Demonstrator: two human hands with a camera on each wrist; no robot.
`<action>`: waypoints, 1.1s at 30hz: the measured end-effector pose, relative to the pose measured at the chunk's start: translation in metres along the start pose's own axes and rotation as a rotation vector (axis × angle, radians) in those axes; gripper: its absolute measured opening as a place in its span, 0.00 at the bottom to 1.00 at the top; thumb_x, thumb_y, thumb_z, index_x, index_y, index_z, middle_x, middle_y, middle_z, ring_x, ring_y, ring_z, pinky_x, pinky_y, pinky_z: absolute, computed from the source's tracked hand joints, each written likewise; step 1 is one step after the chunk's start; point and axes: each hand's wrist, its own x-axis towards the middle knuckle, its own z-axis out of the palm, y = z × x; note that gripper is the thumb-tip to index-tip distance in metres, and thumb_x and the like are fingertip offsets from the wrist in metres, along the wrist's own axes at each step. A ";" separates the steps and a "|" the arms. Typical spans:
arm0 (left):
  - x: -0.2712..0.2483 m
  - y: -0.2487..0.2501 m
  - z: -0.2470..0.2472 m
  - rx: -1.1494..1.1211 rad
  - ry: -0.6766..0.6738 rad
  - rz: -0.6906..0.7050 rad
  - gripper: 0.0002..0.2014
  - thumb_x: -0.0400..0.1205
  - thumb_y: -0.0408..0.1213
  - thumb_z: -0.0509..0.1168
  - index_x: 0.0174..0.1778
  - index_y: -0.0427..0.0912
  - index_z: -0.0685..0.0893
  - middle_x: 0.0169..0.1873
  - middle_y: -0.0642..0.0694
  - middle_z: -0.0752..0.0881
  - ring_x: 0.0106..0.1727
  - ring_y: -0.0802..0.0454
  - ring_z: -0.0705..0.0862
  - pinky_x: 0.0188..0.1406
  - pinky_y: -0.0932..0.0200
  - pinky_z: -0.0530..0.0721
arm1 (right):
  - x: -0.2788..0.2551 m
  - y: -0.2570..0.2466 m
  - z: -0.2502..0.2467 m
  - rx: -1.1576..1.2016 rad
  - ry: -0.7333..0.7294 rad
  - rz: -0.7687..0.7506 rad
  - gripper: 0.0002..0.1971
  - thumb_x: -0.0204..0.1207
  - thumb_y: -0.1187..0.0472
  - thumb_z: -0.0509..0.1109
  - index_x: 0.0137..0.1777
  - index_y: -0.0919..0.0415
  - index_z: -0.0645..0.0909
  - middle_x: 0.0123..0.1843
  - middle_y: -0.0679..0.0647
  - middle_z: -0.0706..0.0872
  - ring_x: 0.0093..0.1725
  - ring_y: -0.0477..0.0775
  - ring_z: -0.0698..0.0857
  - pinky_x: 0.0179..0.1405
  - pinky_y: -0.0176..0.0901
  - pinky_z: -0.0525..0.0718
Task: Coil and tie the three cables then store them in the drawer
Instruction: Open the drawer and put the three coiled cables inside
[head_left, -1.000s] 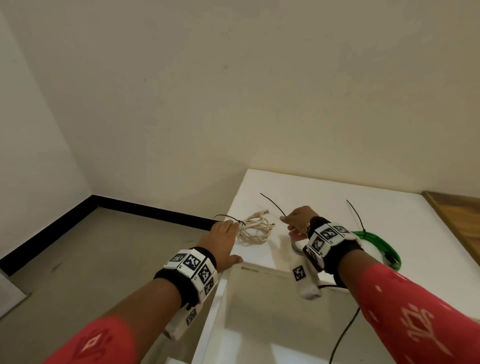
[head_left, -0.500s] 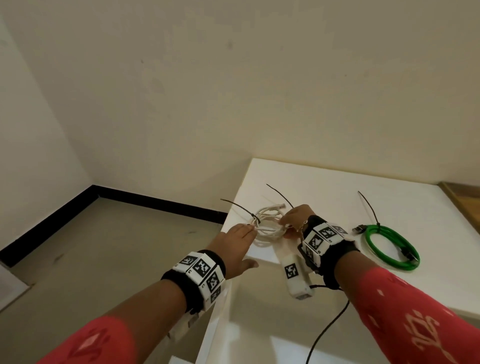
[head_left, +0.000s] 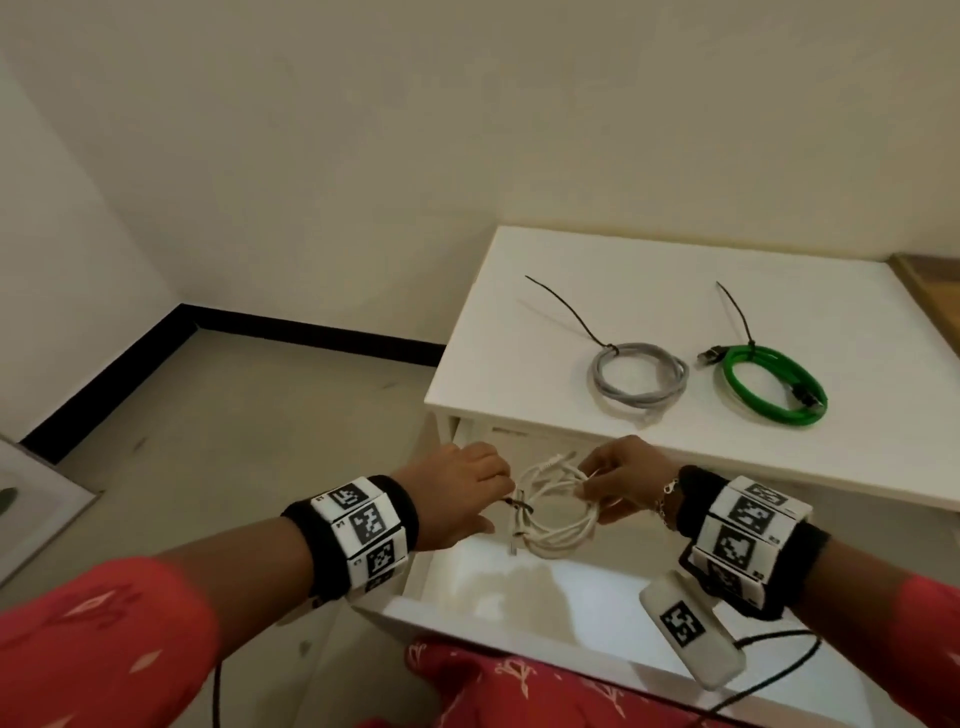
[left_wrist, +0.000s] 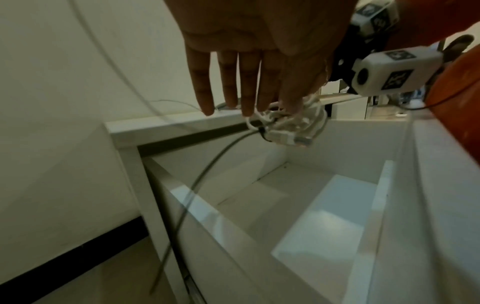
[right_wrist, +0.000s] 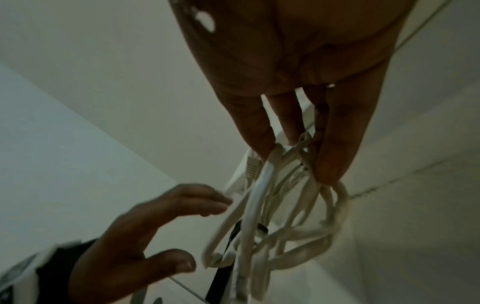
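Note:
My right hand (head_left: 592, 478) pinches the white coiled cable (head_left: 558, 512), which hangs in the air above the open white drawer (head_left: 467, 618). A black zip tie (head_left: 519, 505) binds the coil on its left side. Beside that tie is my left hand (head_left: 498, 483), fingers straight (left_wrist: 228, 86) and gripping nothing. In the right wrist view the fingers (right_wrist: 335, 148) clamp several loops of the white cable (right_wrist: 298, 236). A grey coiled cable (head_left: 639, 376) and a green coiled cable (head_left: 769, 387), each with a black tie, lie on the cabinet top (head_left: 623, 270).
The drawer's inside (left_wrist: 324, 216) holds nothing that I can see. The cabinet stands against a cream wall, with bare floor (head_left: 234, 415) to its left. A wooden surface (head_left: 935, 291) borders the cabinet at the right. A black wire (head_left: 769, 675) trails from my right wrist.
The white coil has come off the cabinet top and now hangs over the open drawer in my right hand. My left hand followed alongside it.

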 end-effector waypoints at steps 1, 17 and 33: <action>0.003 0.000 0.001 -0.024 -0.056 -0.037 0.26 0.62 0.48 0.79 0.52 0.39 0.84 0.48 0.43 0.89 0.52 0.44 0.87 0.37 0.50 0.90 | 0.007 0.008 0.004 -0.019 -0.010 0.030 0.08 0.69 0.73 0.73 0.48 0.72 0.81 0.34 0.62 0.84 0.31 0.55 0.85 0.28 0.40 0.89; 0.068 -0.008 0.035 -0.242 -0.335 -0.301 0.33 0.80 0.51 0.60 0.76 0.38 0.60 0.76 0.40 0.63 0.78 0.45 0.61 0.75 0.45 0.69 | 0.140 0.109 0.068 -0.273 -0.116 0.293 0.10 0.73 0.66 0.71 0.52 0.68 0.81 0.33 0.55 0.80 0.50 0.59 0.86 0.57 0.50 0.85; 0.109 0.010 -0.027 -0.596 0.197 -0.540 0.11 0.81 0.43 0.61 0.49 0.38 0.81 0.47 0.43 0.85 0.49 0.46 0.82 0.47 0.56 0.76 | 0.008 0.033 -0.030 -0.833 -0.122 -0.162 0.14 0.75 0.58 0.68 0.58 0.64 0.81 0.57 0.59 0.86 0.51 0.55 0.82 0.47 0.39 0.75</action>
